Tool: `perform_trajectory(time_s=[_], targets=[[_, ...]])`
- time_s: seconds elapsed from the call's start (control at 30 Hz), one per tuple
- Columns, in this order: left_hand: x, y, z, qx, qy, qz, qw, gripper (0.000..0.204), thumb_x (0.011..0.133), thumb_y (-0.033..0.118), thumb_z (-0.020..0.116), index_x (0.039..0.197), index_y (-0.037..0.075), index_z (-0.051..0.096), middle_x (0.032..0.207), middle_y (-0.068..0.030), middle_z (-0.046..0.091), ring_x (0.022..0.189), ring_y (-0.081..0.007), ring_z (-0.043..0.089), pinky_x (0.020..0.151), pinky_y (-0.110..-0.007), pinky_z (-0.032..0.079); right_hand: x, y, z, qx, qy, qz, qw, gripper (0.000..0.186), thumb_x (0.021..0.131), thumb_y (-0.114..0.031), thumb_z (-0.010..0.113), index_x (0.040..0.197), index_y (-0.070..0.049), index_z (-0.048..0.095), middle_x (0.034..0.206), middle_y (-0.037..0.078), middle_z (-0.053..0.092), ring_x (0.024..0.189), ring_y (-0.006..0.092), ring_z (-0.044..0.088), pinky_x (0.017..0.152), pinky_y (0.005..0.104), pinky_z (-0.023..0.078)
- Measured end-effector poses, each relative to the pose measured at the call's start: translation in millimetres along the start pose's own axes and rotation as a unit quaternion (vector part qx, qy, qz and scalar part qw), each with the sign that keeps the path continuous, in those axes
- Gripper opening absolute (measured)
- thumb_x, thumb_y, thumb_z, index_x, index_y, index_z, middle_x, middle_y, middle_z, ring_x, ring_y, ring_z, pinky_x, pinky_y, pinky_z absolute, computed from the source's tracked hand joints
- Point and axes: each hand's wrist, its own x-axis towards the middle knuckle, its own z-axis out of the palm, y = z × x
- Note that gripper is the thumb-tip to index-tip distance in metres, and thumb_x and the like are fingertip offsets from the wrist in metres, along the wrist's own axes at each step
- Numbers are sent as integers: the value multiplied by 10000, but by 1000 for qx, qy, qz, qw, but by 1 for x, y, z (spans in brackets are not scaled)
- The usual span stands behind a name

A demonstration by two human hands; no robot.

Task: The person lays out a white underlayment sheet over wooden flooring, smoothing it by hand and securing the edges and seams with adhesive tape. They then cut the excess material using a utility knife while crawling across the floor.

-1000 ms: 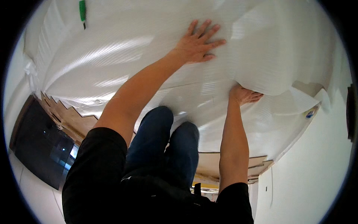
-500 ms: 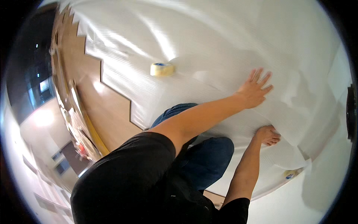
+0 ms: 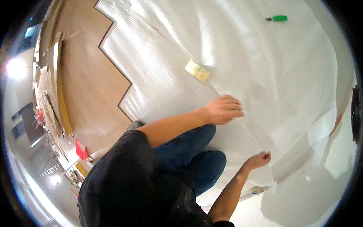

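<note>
White ribbed sheet (image 3: 287, 87) was seen spread over the middle and right of the frame, beneath both hands. On it a faint line, either an edge or a fold, was traced from just right of the left hand (image 3: 224, 109), near the centre, slanting down toward the lower right. The right hand (image 3: 258, 160) was placed at the lower stretch of this line, so the line was reached more closely by the right hand; its upper end was nearer the left.

Right fingers were curled tightly at the line; whether sheet was pinched in them could not be told. Left fingers were loosely bent and blurred, with nothing seen in them; contact with the sheet could not be made out.

A yellowish tape roll (image 3: 197, 70) was noted up and left of the left hand, near it, its long side tilted down toward that hand. A green-handled knife (image 3: 278, 18) was lying at upper right, nearly level, blade leftward, well apart from both hands. Below the right hand, a small round object (image 3: 256, 191) was found near the white wall (image 3: 295, 204). Wooden flooring (image 3: 90, 75), step-edged, was bordered by sheet at upper left.
</note>
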Motion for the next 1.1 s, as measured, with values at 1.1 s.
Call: perform_trajectory(time_s=[1.1], targets=[[-42, -272, -59, 390, -17, -174, 904, 595, 1066, 571, 334, 1617, 345, 317, 1710, -77, 216, 1574, -317, 168, 1282, -504, 102, 101, -85, -39, -339, -611, -236, 676, 256, 954, -246, 665, 1190, -150, 646, 1011, 157, 746, 933, 377, 709, 815, 490, 559]])
